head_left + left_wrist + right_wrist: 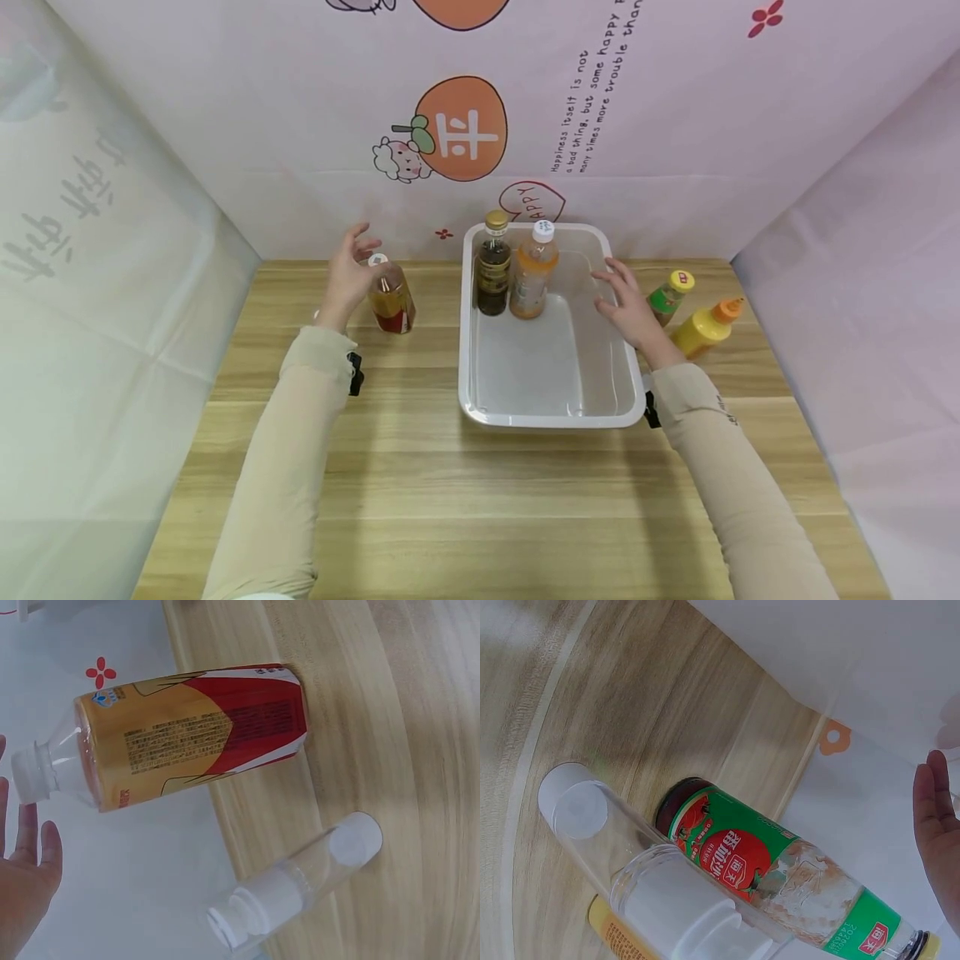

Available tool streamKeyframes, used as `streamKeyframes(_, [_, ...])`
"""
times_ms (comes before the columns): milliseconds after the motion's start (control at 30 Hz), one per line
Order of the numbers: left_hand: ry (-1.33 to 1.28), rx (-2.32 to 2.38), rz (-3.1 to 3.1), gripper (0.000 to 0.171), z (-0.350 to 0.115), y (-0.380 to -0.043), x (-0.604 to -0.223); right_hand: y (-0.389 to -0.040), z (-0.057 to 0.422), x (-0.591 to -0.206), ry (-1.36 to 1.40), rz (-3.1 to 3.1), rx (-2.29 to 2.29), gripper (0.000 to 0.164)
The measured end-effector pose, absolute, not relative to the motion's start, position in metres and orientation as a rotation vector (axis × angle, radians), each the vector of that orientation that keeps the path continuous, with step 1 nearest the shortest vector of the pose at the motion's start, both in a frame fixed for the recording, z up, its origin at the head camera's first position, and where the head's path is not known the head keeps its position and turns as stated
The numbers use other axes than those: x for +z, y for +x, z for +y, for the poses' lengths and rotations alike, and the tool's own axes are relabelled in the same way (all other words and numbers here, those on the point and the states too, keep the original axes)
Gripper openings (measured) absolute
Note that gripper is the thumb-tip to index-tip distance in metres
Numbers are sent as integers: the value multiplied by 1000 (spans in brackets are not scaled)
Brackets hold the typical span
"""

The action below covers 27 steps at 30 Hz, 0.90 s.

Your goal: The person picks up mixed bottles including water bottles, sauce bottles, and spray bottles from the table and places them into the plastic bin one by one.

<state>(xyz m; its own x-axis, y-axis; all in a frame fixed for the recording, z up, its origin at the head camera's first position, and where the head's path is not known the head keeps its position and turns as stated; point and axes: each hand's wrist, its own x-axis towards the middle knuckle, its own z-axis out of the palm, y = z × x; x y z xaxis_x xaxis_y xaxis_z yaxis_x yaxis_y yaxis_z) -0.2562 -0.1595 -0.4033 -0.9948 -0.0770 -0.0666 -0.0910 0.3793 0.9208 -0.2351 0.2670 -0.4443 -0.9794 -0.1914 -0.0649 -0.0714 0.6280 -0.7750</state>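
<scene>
My left hand (350,275) is at the white cap of a drink bottle (392,302) on the left of the table, thumb and fingers spread around it. In the left wrist view the fingertips stay close to the cap without gripping the bottle (195,735), which has a gold and red label. My right hand (628,308) hovers over the right rim of a white plastic bin (517,367), fingers apart and holding nothing. Inside the bin stand a dark sauce bottle (493,271) with a gold cap and an orange-tinted bottle (534,275) with a white cap.
Right of the bin are a tomato ketchup bottle (742,855) with a green label and a yellow squeeze bottle (701,332). A clear, white-topped bottle (300,877) stands near my left wrist. Another clear bottle (641,847) stands by my right wrist. Printed cloth walls (300,125) border the table.
</scene>
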Motion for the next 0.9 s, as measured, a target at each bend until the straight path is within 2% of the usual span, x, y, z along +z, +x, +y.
streamKeyframes(367, [-125,1743,2573,88,-158,-253,-412,-234,267,-442,-209,2688,-1285,51])
streamKeyframes(900, [-95,1716,2640,88,-161,-252,-419,-235,269,-442,-193,2669,-1288,52])
